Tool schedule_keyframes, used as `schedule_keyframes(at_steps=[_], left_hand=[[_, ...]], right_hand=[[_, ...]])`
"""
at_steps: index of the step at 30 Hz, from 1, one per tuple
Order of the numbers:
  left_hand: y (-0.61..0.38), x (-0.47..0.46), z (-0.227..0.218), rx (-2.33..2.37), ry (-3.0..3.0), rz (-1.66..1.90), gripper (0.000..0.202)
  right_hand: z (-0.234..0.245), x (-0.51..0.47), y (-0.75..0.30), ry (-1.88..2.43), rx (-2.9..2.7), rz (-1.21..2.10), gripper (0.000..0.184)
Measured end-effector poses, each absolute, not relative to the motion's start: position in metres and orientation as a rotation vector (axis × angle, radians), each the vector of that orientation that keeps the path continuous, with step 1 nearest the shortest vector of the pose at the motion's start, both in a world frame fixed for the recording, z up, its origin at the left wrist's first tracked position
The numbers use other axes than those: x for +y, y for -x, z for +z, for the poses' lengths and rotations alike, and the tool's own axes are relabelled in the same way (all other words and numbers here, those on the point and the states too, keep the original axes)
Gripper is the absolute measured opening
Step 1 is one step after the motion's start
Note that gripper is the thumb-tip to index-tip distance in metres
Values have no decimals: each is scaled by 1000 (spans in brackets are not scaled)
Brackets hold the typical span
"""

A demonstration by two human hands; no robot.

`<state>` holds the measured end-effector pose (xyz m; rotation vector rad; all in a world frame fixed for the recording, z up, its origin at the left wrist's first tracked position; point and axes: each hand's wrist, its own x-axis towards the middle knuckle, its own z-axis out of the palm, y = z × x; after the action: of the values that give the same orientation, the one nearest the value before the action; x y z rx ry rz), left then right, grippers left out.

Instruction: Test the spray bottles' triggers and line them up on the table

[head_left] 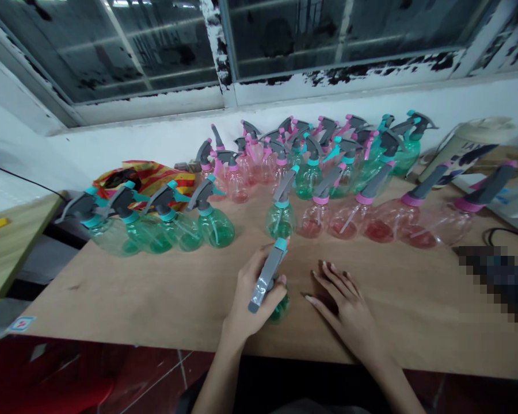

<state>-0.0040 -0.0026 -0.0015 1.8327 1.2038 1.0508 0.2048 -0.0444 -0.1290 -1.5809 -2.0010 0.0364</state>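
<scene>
Left grip (247, 296) is closed around the upper part of a green spray bottle (269, 276), its grey spray head showing above the fingers and its turquoise nozzle directed away from the person. The held bottle is at the near part of the counter (155, 299); whether its base touches the surface cannot be told. Right grip (351, 305) is open, palm down, fingers spread, near the held bottle. Beyond the left grip stands a turquoise-collared bottle (280, 221), at the left end of a row with four pink-collared bottles (349, 224). Further left, four green bottles (216, 230) stand in line, nearer than a red-and-yellow striped bag (155, 178). Pink and green bottles (238, 187) crowd the rear, near the wall (151, 140).
</scene>
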Motion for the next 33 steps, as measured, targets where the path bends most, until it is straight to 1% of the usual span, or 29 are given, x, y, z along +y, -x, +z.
schedule_keyframes(at_steps=[6,14,18,24,26,28,33], left_hand=[[4,-4,-6,1216,-1790,1061,49],[2,-4,8,1193,-1826,1026,45],[3,-3,8,1130,-1899,1070,37],[6,-3,2,1188,-1857,1051,18],[5,-3,3,1183,-1856,1048,16],[3,-3,6,1174,-1864,1051,20],[0,-5,10,1216,-1858,1047,37]], right_hand=[[-130,-44,-205,1570,-1986,73,56],[-126,-45,-204,1575,-1969,100,55],[-127,-45,-205,1584,-1978,93,56],[-128,-45,-205,1583,-1992,72,56],[-128,-45,-205,1580,-1984,78,56],[-127,-45,-205,1576,-1974,88,55],[-126,-45,-205,1575,-1980,92,56]])
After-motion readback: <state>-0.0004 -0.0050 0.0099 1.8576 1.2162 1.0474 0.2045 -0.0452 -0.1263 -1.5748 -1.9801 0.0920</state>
